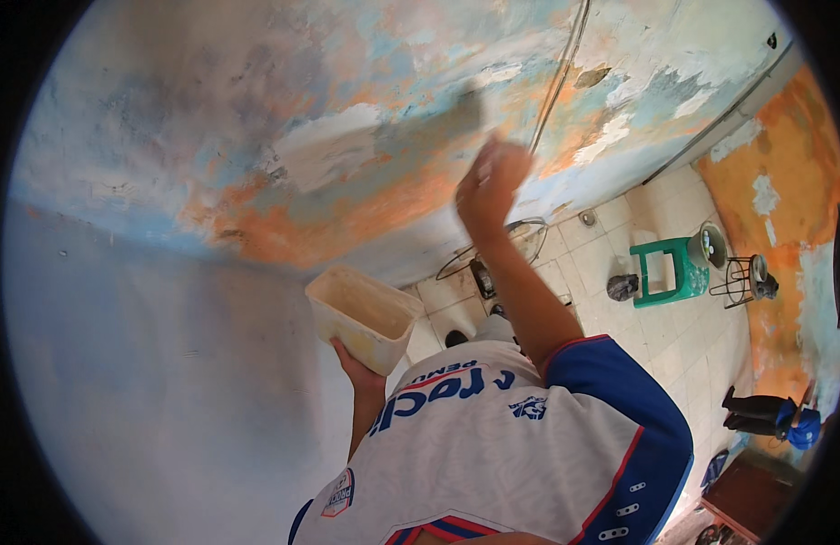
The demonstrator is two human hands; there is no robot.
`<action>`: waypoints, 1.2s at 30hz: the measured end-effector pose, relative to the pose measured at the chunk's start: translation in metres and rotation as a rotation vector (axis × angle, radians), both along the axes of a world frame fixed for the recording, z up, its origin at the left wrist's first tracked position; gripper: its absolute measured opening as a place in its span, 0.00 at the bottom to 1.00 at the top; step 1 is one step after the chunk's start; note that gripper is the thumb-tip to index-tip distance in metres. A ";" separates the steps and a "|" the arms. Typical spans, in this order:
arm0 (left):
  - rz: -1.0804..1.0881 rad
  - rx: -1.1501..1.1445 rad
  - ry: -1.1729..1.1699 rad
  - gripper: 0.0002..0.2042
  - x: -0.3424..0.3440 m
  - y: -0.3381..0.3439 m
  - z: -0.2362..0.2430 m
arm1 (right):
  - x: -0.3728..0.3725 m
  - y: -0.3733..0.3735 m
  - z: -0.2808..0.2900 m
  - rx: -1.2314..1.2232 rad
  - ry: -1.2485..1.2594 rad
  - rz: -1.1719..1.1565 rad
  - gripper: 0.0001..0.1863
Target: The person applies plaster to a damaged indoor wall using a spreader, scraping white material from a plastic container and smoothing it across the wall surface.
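The right hand (491,182) is raised against the wall (256,118), its grip clenched on a flat blade-like tool (470,113) — blurred, so whether it is a trowel or a wide scraper cannot be told — whose edge lies on the peeling orange and blue surface beside a fresh pale-grey patch (334,150). The left hand (355,368) holds up a cream rectangular tub (361,318) from below, fingers closed under its base, at chest height and just short of the wall. The step in hand looks like spreading filler over the worn paint. Judging by the patch, the next stroke calls for keeping the blade flat and pressing evenly along its edge, with the tub kept level and near for reloading. Far below, on the tiled floor (656,336), stand a green stool (672,268) and a fan (711,245).
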State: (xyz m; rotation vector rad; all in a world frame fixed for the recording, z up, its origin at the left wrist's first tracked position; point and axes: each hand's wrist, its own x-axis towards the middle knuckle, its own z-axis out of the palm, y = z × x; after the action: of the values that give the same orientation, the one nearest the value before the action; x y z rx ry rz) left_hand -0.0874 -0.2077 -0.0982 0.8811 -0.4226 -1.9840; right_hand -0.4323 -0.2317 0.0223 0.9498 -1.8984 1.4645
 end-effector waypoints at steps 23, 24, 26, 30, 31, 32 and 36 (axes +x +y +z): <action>-0.020 -0.049 0.120 0.34 0.016 0.013 -0.017 | 0.077 -0.041 0.009 0.217 0.086 0.358 0.23; -0.021 -0.046 0.121 0.34 0.021 0.012 -0.019 | 0.074 -0.035 0.006 0.241 0.181 0.218 0.21; 0.020 -0.048 0.062 0.34 0.022 0.012 -0.013 | 0.042 -0.023 -0.003 0.154 0.096 0.133 0.19; 0.004 -0.043 0.036 0.35 0.028 0.010 -0.017 | -0.033 0.002 0.044 -0.022 -0.131 -0.084 0.19; -0.003 -0.049 0.055 0.35 0.027 0.015 -0.017 | -0.023 -0.007 0.050 0.007 -0.207 -0.013 0.20; -0.018 -0.062 0.077 0.35 0.021 0.016 -0.009 | -0.014 -0.021 0.056 0.027 -0.282 0.053 0.21; -0.032 -0.052 0.104 0.34 0.026 0.016 -0.017 | 0.100 -0.053 0.029 0.166 0.248 0.346 0.18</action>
State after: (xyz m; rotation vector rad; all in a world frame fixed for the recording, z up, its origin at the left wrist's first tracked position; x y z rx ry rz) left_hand -0.0613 -0.1918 -0.1152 0.7401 -0.4287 -2.0285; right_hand -0.3327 -0.2845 0.0513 1.5250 -1.7542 1.3095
